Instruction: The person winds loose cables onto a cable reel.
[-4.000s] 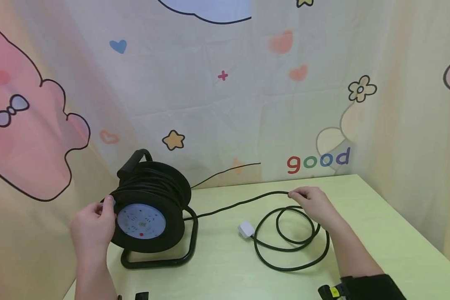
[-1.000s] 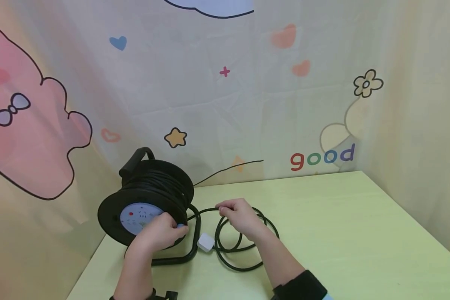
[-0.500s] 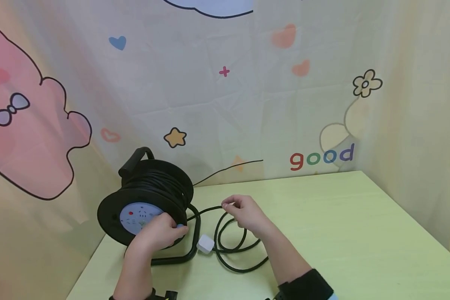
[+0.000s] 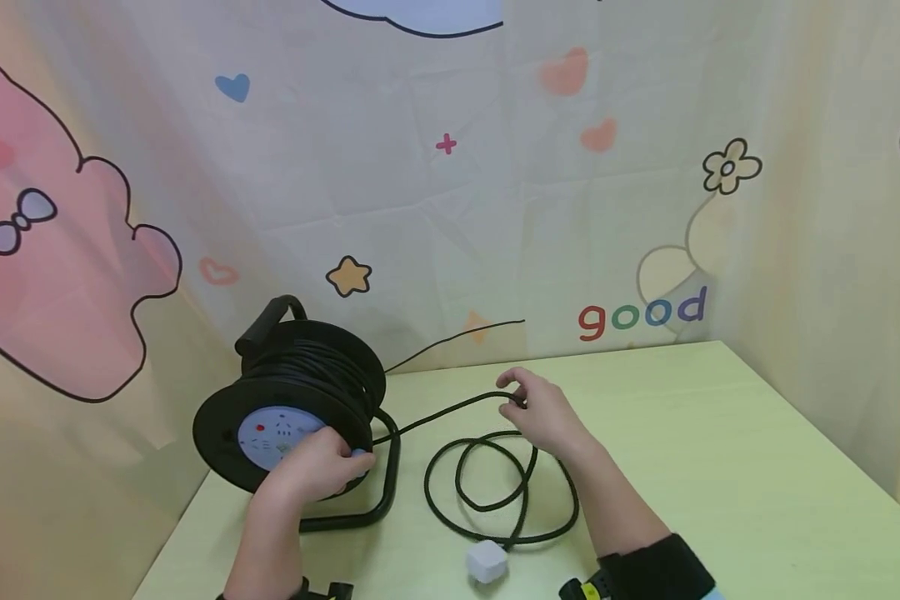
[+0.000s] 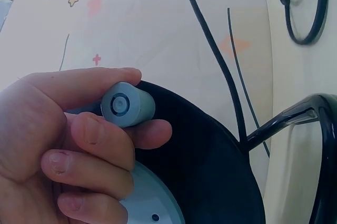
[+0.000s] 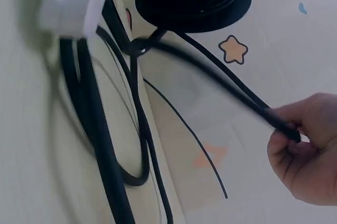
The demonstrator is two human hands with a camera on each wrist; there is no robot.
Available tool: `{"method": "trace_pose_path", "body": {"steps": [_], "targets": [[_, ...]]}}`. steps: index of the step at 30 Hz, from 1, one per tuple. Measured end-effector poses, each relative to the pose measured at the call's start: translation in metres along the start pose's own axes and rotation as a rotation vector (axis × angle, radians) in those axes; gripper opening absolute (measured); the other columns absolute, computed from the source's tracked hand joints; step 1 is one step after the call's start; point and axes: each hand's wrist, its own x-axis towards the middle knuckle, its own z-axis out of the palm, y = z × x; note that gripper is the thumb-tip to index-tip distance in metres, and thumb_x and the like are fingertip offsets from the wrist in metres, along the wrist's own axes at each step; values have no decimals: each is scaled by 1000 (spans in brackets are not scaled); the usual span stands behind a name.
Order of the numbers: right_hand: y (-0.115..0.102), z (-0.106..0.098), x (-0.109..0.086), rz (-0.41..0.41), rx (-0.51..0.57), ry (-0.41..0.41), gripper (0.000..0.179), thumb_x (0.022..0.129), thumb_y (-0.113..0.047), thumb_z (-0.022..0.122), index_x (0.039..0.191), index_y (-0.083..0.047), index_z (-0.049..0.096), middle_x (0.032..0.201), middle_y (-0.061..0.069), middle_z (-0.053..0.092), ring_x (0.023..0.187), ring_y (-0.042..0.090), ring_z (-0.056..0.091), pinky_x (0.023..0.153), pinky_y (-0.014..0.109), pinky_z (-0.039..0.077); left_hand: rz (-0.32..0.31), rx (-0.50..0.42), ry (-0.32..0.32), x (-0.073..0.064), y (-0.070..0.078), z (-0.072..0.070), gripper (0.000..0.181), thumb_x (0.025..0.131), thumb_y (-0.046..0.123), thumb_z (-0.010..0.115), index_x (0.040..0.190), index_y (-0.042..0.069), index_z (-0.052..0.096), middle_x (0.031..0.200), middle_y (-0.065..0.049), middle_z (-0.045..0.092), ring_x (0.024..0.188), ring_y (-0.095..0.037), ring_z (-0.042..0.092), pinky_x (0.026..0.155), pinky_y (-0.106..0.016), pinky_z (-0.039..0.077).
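Note:
A black cable reel point(image 4: 322, 327) stands on the table at left, its drum wound with cable and a pale blue socket panel point(image 4: 268, 435) on its face. My left hand point(image 4: 311, 468) grips the pale blue crank knob point(image 5: 138, 107) at the drum's lower right, fingers curled about it in the left wrist view. Between thumb and fingers of my right hand point(image 4: 543, 417) runs the black cable point(image 4: 442, 412), which rises from the reel. Beyond that hand, the cable lies in loose loops on the table and ends in a white plug point(image 4: 487, 562) near the front.
The reel's black tube frame point(image 4: 390, 492) juts out to the right of the drum. A patterned curtain point(image 4: 450, 217) hangs behind the pale green table point(image 4: 690, 442), with a thin dark line point(image 4: 457, 337) across its lower part.
The drum has turned, carrying my left hand from its left side to lower right. My right hand came toward the reel with the cable, then moved right again; the plug now lies nearer the front.

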Motion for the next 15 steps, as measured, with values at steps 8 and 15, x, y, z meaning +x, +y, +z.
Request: {"method": "trace_pose_path", "body": {"steps": [8,15], "targets": [[18,-21,-8,-65,-263,89,19,87,-15,71,104,-12,65,85,5,54,67,18,54,62,37,48,-2,1,-6,0,1,2,54,90,37,62,47,15,39,42,7,32,38,-9,24,39,-24,18],[30,-42,-16,-109,-354,24,28,87,-1,66,114,-6,65,99,12,58,87,27,57,74,43,51,-21,15,-3,-2,3,2,53,90,35,63,47,14,39,42,7,32,39,-9,24,40,-24,18]]}}
